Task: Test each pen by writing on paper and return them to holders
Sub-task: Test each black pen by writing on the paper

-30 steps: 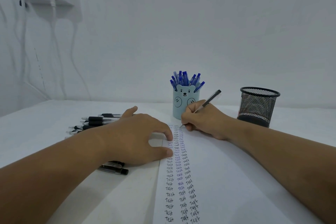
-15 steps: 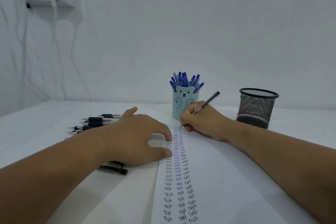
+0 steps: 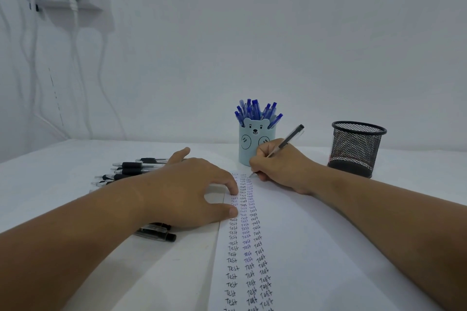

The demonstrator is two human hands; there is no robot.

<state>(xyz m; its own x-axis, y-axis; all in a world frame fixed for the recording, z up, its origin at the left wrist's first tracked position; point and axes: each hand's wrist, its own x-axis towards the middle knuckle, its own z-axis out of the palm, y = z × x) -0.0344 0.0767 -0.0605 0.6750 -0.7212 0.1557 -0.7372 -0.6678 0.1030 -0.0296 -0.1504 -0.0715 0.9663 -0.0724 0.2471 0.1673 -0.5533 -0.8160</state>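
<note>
Writing a test word near the top of the third column on the paper point(image 3: 290, 247), with the right hand point(image 3: 280, 166) pinching a black pen point(image 3: 285, 142) in a normal writing grip, tip down on the sheet just in front of the bear-faced holder point(image 3: 255, 149). Left hand point(image 3: 187, 192) spread with fingers relaxed, fingertip and thumb pressing the left edge of the paper beside the written columns, holding nothing. Hands apart, one to each side of the columns. Blue pens point(image 3: 257, 111) standing in the bear-faced holder; mesh holder point(image 3: 356, 149) to the right, contents not discernible from here. More black pens point(image 3: 134, 169) lying on the table point(image 3: 50, 184) beyond the left wrist, and a couple point(image 3: 156, 232) tucked under that hand. To do this stroke well: keep the sheet pinned so it cannot creep, write lightly and evenly so a faint or skipping line shows plainly, keep the word small and in line with those below, and mind the holder close behind the knuckles. Probably best then to drop this black pen in the mesh holder, away from the blue ones
</note>
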